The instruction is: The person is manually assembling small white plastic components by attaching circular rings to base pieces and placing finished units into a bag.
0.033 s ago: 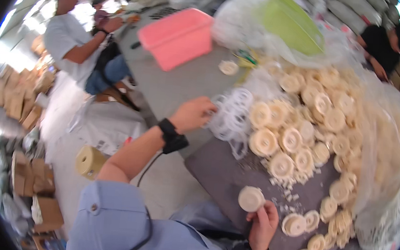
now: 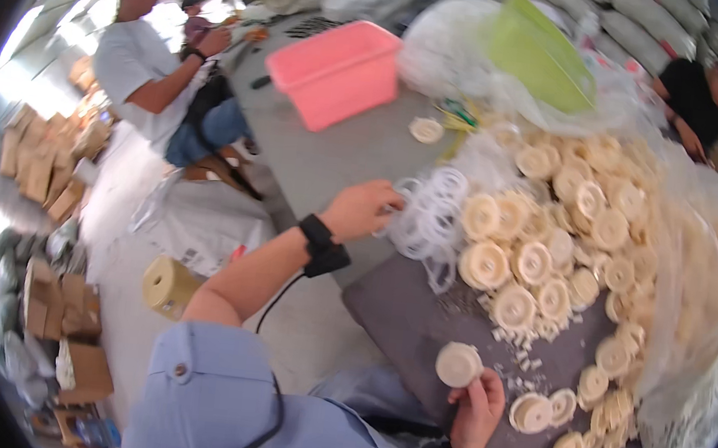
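Between the thumb and fingers of my right hand [image 2: 476, 416] is a round cream plastic disc [image 2: 458, 365], held above the dark work mat [image 2: 402, 316]. My left hand [image 2: 362, 210] reaches to the near edge of a loose heap of white plastic rings [image 2: 419, 230]. Its fingers are closed together at the rings; whether a ring is between them is hard to see. A large pile of similar cream discs [image 2: 532, 263] lies right of the rings, with small pale pieces [image 2: 521, 346] scattered in front. Several more discs [image 2: 532, 413] lie near my right hand.
A pink tub [image 2: 340, 73] stands on the grey table, and a green tub [image 2: 543, 55] rests on plastic bags behind the pile. A clear bag [image 2: 694, 285] borders the right. A person in white [image 2: 143, 70] sits at left; another in black [image 2: 696, 102] is at far right.
The whole view has shifted slightly, so everything sits a little farther right. Both hands keep nearly the same places, and the disc stays in my right hand.
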Tool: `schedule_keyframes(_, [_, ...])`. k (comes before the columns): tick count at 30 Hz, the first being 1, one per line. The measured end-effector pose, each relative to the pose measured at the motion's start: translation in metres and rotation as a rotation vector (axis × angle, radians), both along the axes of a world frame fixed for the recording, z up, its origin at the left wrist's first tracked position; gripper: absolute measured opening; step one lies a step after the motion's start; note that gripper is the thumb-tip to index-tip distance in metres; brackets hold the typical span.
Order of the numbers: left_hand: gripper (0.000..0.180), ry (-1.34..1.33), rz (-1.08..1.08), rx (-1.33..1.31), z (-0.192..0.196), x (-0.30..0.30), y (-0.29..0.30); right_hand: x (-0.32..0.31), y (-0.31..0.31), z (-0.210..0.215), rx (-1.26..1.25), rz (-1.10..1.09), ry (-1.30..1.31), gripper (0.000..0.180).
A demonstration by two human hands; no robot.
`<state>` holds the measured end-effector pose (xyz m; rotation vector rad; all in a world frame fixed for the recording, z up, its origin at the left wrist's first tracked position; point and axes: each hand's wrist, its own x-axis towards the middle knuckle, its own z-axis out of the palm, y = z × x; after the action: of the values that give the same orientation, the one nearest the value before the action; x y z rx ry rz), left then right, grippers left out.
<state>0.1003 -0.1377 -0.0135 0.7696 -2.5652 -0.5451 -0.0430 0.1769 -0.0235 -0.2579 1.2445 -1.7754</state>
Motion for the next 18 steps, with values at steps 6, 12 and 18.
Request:
schedule_keyframes(6, [0.011, 0.031, 0.158, 0.075, 0.055, 0.009, 0.008, -0.001, 0.0, 0.004, -0.026, 0.027, -0.053, 0.009])
schedule_keyframes(12, [0.009, 0.342, -0.132, 1.038, 0.095, -0.023, 0.066, 0.002, -0.012, 0.011, -0.136, -0.119, -0.052, 0.015])
schedule_keyframes(18, [0.009, 0.249, -0.618, 1.338, 0.037, -0.099, 0.145, -0.002, -0.01, 0.034, -0.169, -0.304, 0.049, 0.032])
